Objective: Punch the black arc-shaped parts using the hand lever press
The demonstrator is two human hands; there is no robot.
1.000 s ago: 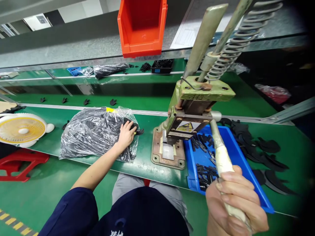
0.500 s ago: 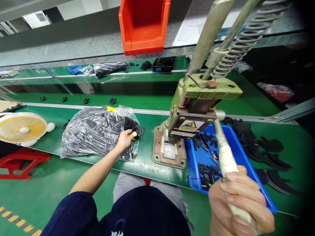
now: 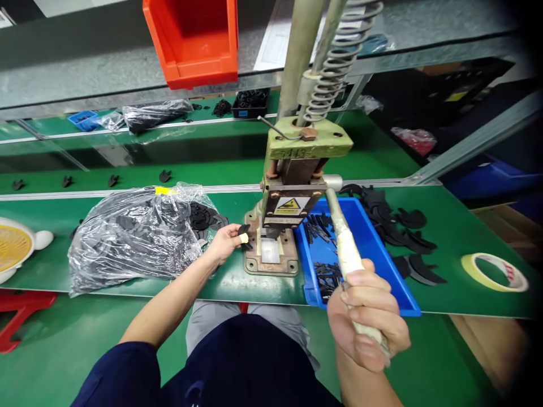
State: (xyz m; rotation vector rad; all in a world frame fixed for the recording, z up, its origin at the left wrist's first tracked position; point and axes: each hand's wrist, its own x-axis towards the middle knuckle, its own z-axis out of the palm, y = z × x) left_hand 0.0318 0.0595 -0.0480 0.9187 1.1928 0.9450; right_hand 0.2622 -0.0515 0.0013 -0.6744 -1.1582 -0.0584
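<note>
My left hand (image 3: 227,243) pinches a small black flat part (image 3: 244,230) and holds it at the left edge of the base plate (image 3: 268,255) of a green hand press (image 3: 297,164). A yellow tip covers one finger. My right hand (image 3: 367,316) is wrapped round the press's long white-taped lever handle (image 3: 348,254), which slants down toward me. A clear plastic bag (image 3: 131,234) full of black parts lies left of the press, its open mouth toward my left hand.
A blue tray (image 3: 382,260) with small dark metal pieces sits right of the press. Black crescent parts (image 3: 399,226) lie beyond it, and a yellow tape roll (image 3: 494,271) at far right. A red bin (image 3: 193,39) hangs above. A conveyor strip behind carries single black parts (image 3: 164,176).
My left hand drew a black part out of the bag and carried it right to the press base. The camera view shifted right; my right hand stayed on the lever.
</note>
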